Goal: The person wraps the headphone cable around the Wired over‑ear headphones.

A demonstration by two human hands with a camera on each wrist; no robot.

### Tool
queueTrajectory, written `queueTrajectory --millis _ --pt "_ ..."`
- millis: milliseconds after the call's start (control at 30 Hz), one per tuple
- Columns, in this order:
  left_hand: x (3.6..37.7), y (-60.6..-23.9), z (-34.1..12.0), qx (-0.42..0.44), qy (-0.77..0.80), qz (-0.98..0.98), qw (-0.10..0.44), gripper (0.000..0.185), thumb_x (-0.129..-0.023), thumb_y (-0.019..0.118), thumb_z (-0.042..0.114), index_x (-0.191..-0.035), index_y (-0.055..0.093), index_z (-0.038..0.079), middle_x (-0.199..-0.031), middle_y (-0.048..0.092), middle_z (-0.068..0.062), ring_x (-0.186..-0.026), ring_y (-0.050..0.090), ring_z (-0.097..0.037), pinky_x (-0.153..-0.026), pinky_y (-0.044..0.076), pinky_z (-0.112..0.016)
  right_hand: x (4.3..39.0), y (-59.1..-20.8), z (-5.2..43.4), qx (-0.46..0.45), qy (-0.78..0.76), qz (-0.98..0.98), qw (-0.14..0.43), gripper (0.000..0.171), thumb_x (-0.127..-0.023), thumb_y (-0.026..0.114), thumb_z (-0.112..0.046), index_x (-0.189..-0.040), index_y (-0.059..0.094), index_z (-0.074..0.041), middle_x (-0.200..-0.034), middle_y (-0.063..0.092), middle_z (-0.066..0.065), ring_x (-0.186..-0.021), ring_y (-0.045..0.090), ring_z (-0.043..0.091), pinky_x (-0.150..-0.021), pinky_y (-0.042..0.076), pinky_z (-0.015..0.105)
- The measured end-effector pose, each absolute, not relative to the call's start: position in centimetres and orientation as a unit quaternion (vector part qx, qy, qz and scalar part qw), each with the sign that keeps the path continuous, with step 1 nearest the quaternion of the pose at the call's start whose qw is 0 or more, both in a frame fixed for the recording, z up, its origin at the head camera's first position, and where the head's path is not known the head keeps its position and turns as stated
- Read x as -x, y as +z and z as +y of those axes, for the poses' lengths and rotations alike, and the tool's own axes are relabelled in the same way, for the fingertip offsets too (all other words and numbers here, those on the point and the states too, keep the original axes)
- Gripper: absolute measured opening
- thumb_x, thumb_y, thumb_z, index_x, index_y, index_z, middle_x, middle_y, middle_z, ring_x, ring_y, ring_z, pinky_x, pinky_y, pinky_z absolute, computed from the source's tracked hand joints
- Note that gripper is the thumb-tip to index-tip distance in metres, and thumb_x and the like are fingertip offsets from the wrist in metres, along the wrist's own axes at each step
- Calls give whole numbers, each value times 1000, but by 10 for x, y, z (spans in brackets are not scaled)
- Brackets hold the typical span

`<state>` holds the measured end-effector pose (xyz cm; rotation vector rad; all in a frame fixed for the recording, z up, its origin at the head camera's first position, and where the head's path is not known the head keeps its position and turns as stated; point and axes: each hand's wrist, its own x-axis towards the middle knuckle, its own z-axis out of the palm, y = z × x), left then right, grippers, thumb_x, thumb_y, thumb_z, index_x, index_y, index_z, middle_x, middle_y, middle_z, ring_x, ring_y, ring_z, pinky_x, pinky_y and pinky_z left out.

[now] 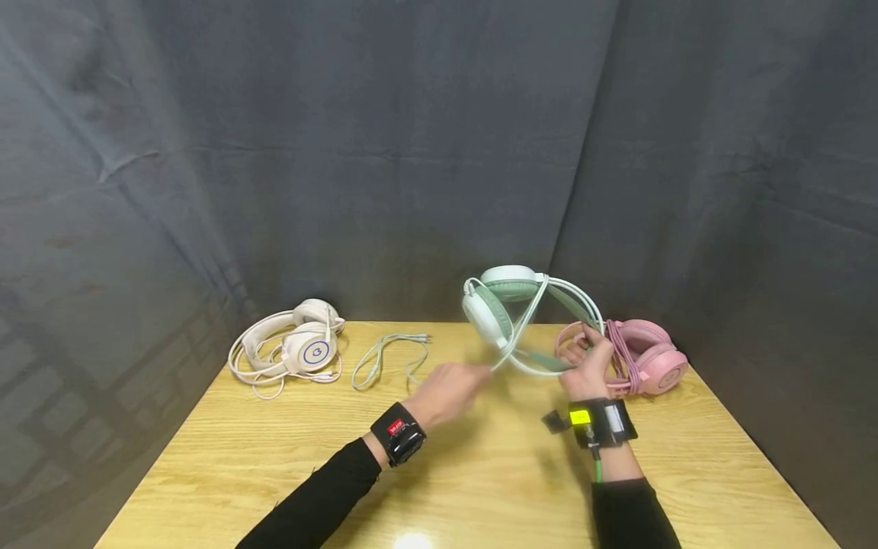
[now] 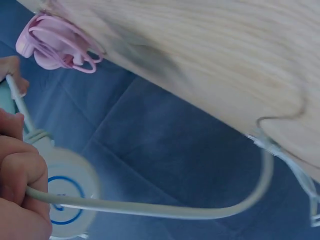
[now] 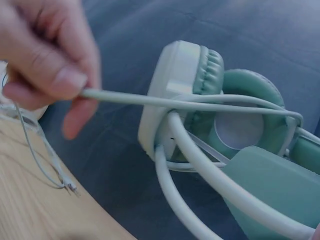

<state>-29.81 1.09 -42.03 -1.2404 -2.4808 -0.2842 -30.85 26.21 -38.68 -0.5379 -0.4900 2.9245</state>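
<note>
Mint-green and white over-ear headphones (image 1: 509,288), raised above pale wooden table (image 1: 494,488): right hand (image 1: 588,367) fingers gripping padded headband (image 3: 272,192), left hand (image 1: 449,392) fingers pinching thin pale-green cord (image 3: 125,98).

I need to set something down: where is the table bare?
Bare table shows left of the left sleeve, in front of the white headphones; right of the right sleeve; and between the sleeves. The back right is crowded: pink headphones, the right hand and green headphones it holds.

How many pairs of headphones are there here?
3. White headphones lie on the left of the table, the right hand holds green headphones, and pink headphones lie on the right, partly behind that hand.
</note>
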Motion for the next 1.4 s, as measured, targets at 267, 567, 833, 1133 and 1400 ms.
queueTrajectory --millis 267,567,833,1133,1400 --pt "307 -429 -10 396 -177 -891 133 15 -99 54 14 -105 67 13 -78 68 3 -62 59 -5 -58 50 -17 307 -385 269 165 984 -72 8 45 -101 38 -25 -59 29 -13 -58 18 -8 -42 16 9 -46 10 19" --pt "332 -441 -39 280 -440 -851 -61 30 -103 48 24 -110 70 4 -65 58 -4 -48 37 -5 -45 32 -19 307 -390 278 138 989 -2 -61 39 -100 38 -31 -66 23 -21 -61 20 -13 -45 18 8 -41 21 25" --pt "356 -457 -57 166 -541 -820 -82 19 -89 69 15 -93 74 -3 -79 67 -9 -56 48 -9 -52 39 -20 312 -395 279 112 988 11 -106 35 -100 40 -29 -70 43 -12 -71 22 -20 -53 16 1 -50 16 17" --pt "359 -458 -35 115 -470 -875 -15 19 -80 78 21 -76 75 2 -73 71 -12 -57 46 -11 -52 35 -24 313 -400 264 56 981 -46 -178 33 -100 43 -26 -71 38 -11 -71 21 -13 -59 15 3 -51 27 25" --pt "373 -451 -31 91 -438 -894 35 25 -79 80 28 -71 75 5 -68 69 -4 -56 49 -11 -51 38 -25 313 -398 255 7 967 -91 -236 39 -104 35 -33 -70 35 -13 -72 18 -14 -59 9 -1 -58 13 15"
